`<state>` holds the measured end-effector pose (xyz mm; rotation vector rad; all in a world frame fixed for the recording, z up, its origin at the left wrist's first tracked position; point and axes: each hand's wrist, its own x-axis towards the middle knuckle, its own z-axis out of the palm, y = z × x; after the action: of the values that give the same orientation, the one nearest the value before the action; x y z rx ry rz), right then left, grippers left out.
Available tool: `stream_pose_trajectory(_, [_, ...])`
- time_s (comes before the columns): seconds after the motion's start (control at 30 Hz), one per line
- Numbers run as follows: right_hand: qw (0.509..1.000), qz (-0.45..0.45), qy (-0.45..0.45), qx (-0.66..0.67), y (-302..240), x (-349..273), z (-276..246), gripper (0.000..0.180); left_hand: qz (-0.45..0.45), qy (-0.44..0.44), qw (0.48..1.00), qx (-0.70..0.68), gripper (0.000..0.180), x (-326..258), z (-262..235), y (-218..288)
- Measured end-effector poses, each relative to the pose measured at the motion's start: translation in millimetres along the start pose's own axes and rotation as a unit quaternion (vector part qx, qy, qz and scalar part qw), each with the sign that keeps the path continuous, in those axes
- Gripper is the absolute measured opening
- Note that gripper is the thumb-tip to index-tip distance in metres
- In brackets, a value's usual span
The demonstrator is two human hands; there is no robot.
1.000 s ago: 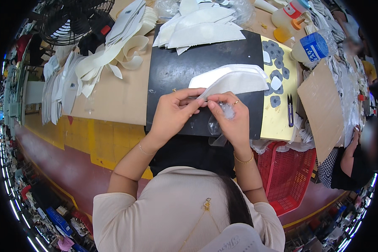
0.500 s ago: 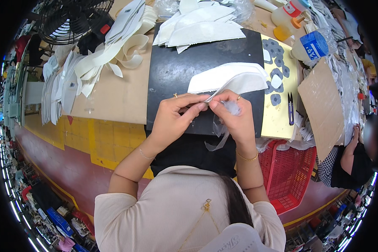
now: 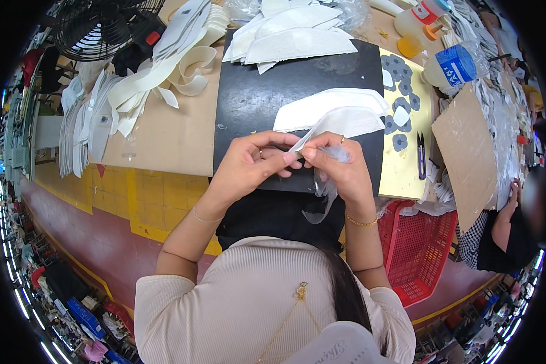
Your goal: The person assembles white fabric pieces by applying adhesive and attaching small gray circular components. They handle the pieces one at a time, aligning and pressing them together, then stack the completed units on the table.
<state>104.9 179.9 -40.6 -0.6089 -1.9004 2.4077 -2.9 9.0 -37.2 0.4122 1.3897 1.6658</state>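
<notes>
My left hand (image 3: 249, 165) and my right hand (image 3: 340, 167) meet over the near edge of a black mat (image 3: 267, 91). Both pinch the near tip of a white curved fabric piece (image 3: 346, 121), which stretches away to the right. A crumpled clear film strip (image 3: 321, 194) hangs from under my right hand. A second white curved piece (image 3: 321, 103) lies flat on the mat just beyond.
A pile of white cut pieces (image 3: 285, 30) sits at the mat's far edge, more white strips (image 3: 145, 79) at the left. A yellow sheet with grey patches (image 3: 406, 121), black snips (image 3: 420, 155), bottles (image 3: 455, 64), cardboard (image 3: 467, 151), a red basket (image 3: 418, 249), a fan (image 3: 103, 24) and a person (image 3: 503, 224) at right.
Both hands have drawn slightly nearer to me with the white piece. The clear film now hangs lower from my right hand.
</notes>
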Motion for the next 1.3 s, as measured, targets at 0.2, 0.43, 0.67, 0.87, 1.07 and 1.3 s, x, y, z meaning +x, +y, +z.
stream_pose_trajectory(0.2, [0.991, -0.047, 0.033, -0.119, 4.0, -0.8, 9.1, 0.011, -0.047, 0.029, 0.998, 0.042, 0.024, 9.7, 1.7, -2.6])
stream_pose_trajectory(0.43, [0.964, -0.147, 0.077, -0.207, 2.8, -10.8, 6.1, 0.015, -0.015, 0.070, 0.997, 0.039, 0.025, 2.8, 3.7, -2.3])
stream_pose_trajectory(0.67, [0.976, -0.053, 0.098, -0.188, 0.8, -11.1, 18.2, 0.026, 0.016, 0.058, 0.974, 0.220, 0.024, -8.9, 14.6, 8.2])
stream_pose_trajectory(0.87, [0.986, -0.036, 0.057, -0.153, 5.7, -14.3, -4.5, 0.012, -0.047, 0.048, 0.987, 0.147, 0.022, -4.3, 5.8, 15.3])
stream_pose_trajectory(1.07, [0.997, -0.038, 0.069, -0.024, -0.4, -22.8, -30.3, 0.015, -0.029, -0.021, 0.988, 0.147, 0.016, -1.4, -8.4, 14.8])
stream_pose_trajectory(1.3, [0.986, -0.080, 0.144, -0.024, -13.3, -36.0, -73.5, 0.016, -0.058, -0.030, 0.990, 0.124, 0.013, 2.3, -21.9, 19.3])
